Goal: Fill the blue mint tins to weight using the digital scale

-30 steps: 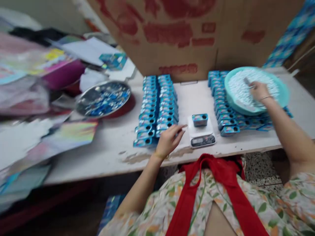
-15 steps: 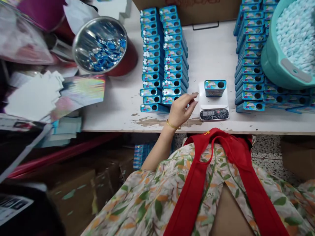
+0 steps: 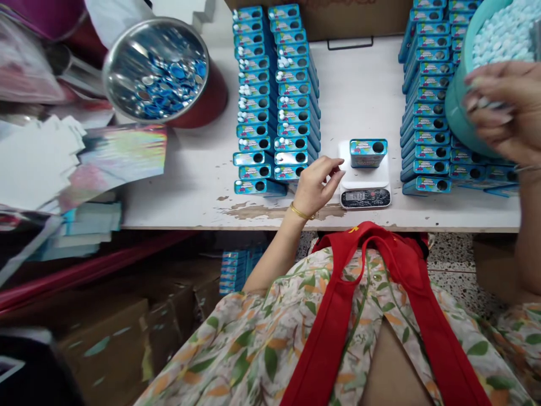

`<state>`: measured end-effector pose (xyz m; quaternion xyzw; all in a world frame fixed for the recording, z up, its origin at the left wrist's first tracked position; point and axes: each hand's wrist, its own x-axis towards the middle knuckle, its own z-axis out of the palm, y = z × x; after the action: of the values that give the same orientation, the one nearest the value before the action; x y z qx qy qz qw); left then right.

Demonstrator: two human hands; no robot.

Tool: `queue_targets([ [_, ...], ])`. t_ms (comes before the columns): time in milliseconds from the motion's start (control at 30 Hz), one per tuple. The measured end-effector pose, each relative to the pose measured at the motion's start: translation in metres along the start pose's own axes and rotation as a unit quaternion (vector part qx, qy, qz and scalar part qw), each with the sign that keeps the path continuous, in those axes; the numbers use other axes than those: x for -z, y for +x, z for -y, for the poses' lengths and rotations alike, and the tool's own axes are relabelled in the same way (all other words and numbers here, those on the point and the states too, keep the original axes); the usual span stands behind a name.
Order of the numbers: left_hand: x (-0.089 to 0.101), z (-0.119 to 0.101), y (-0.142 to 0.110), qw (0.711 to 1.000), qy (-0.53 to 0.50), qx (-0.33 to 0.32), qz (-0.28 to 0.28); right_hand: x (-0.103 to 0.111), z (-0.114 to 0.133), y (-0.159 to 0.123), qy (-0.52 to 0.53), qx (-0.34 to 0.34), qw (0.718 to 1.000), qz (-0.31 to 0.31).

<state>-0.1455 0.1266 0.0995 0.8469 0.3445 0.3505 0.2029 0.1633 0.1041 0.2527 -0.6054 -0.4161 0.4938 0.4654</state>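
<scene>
On the right, my right hand [image 3: 515, 107] is closed around a few small white candies [image 3: 490, 104], slightly blurred, in front of a teal tub [image 3: 462, 107] heaped with pale blue and white candies [image 3: 501, 36]. My left hand [image 3: 318, 185] is bare, its fingers loosely bent and apart, just left of a white digital scale [image 3: 362, 179]. A blue tin [image 3: 366, 154] with a round hole in its top stands upright on the scale. The scale's display is lit. Left of that hand are two rows of similar tins [image 3: 252, 186], many with white candies on their tops.
More upright blue tins [image 3: 426, 185] stand in rows at the right, beside and below the tub. A steel bowl [image 3: 114, 73] of blue and silver caps is at the left. White cards [image 3: 38, 163] lie farther left. A cardboard box [image 3: 359, 20] borders the back.
My right hand has come into view over the tub's front edge, holding candies. My left hand has shifted only slightly beside the scale. The tin stays on the scale.
</scene>
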Motion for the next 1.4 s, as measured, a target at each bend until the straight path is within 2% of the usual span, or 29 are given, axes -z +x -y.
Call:
queue_targets([
  [100, -0.003, -0.003, 0.006, 1.0, -0.005, -0.021, -0.004, -0.05, -0.01, -0.001, -0.041, -0.02, 0.999, 0.029],
  [200, -0.004, -0.004, 0.007, 1.0, -0.012, -0.026, -0.01, -0.073, -0.023, 0.012, -0.203, -0.011, 0.975, 0.088],
  [267, -0.004, -0.003, 0.005, 1.0, -0.015, -0.02, -0.013, -0.081, -0.028, 0.023, -0.325, 0.008, 0.939, 0.11],
  [333, -0.002, -0.002, 0.002, 1.0, -0.015, -0.008, -0.012, -0.087, -0.03, 0.032, -0.44, 0.029, 0.889, 0.126],
  [433, -0.001, 0.002, -0.004, 1.0, -0.017, 0.013, -0.003, -0.095, -0.029, 0.04, -0.542, 0.046, 0.824, 0.158],
  [600, -0.001, 0.009, -0.011, 0.999, -0.022, 0.03, -0.004, -0.1, -0.032, 0.044, -0.612, 0.045, 0.768, 0.185],
  [900, -0.003, 0.009, -0.01, 0.999, -0.036, 0.024, -0.007, -0.106, -0.029, 0.047, -0.648, 0.034, 0.739, 0.181],
  [1000, -0.005, 0.009, -0.01, 0.999, -0.038, 0.031, -0.002, -0.107, -0.029, 0.048, -0.644, 0.028, 0.74, 0.192],
  [1100, -0.008, 0.01, -0.011, 0.999, -0.039, 0.027, -0.007, -0.104, -0.03, 0.051, -0.637, 0.032, 0.747, 0.19],
  [1400, -0.009, 0.01, -0.013, 0.998, -0.032, 0.045, 0.011, -0.109, -0.028, 0.057, -0.581, 0.037, 0.795, 0.171],
])
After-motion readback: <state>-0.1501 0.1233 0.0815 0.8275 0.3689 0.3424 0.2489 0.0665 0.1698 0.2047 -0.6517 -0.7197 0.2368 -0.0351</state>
